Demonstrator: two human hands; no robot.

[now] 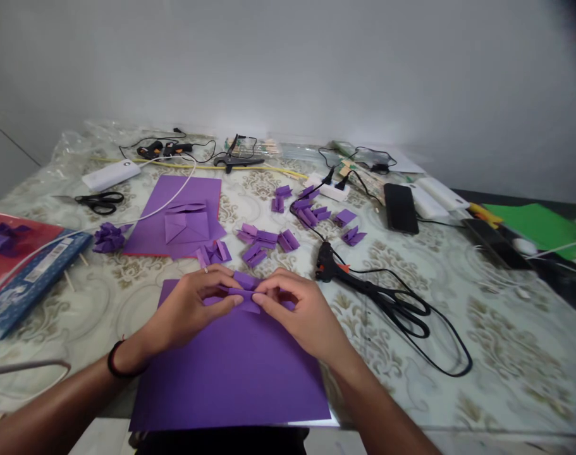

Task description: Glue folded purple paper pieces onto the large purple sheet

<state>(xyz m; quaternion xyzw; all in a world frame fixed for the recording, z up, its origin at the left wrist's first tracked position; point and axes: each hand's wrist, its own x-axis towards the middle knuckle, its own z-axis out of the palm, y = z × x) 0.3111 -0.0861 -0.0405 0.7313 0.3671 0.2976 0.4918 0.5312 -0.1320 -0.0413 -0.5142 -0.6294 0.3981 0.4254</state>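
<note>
A small folded purple paper piece (pixel 243 294) is pinched between both hands. My left hand (pixel 193 303) grips its left end with thumb and fingers, and my right hand (pixel 300 308) pinches its right end. Below them a large purple sheet (pixel 235 373) lies at the table's front edge. Several folded purple pieces (pixel 263 239) are scattered just beyond my hands. Behind my left hand, a folded purple paper (pixel 187 224) rests on another purple sheet (pixel 162 189).
Right of my right hand lie a black glue gun (pixel 332 265) with its cord and large black scissors (pixel 396 303). A phone (pixel 401 208) and power strip (pixel 328 188) are farther back. Small scissors (pixel 98 201) and blue-red packaging (pixel 36 278) sit at left.
</note>
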